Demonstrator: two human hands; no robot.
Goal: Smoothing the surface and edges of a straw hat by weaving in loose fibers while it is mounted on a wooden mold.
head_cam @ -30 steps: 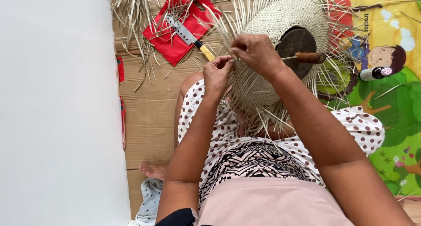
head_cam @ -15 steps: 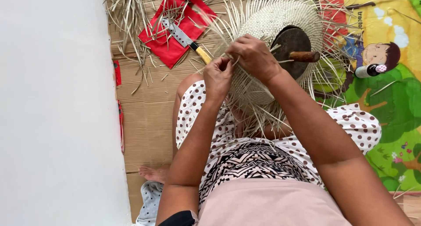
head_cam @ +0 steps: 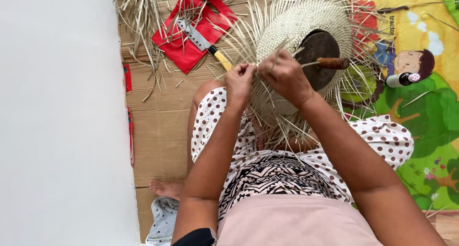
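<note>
— Where are your hands working?

— Both are pinching straw strands at the hat's (head_cam: 306, 31) edge, which is resting on your lap at twelve o'clock. Your left hand (head_cam: 239, 83) is gripping a strand tight; your right hand (head_cam: 286, 76) is pinching its neighbour, keeping the weave taut.

— And the knife (head_cam: 203, 43)?

— It's lying on the red cloth (head_cam: 191, 45) at eleven o'clock, untouched.
</note>
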